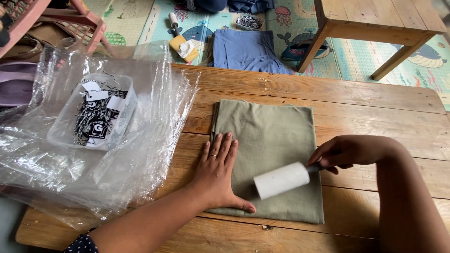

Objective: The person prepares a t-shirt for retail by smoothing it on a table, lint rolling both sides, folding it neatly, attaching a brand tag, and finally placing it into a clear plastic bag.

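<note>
A folded olive-green cloth (272, 140) lies flat on the wooden table (365, 103). My left hand (218, 171) presses flat on the cloth's near left part, fingers spread, a ring on one finger. My right hand (347, 152) grips the dark handle of a lint roller (281, 180). Its white roll rests on the near middle of the cloth, just right of my left thumb.
Crumpled clear plastic bags (140, 140) cover the table's left side, with a clear box of black-and-white tags (93, 115) inside. On the patterned floor mat beyond lie a folded blue garment (246, 50), another lint roller (174, 21) and a yellow sponge (183, 47). A wooden stool (375, 23) stands far right.
</note>
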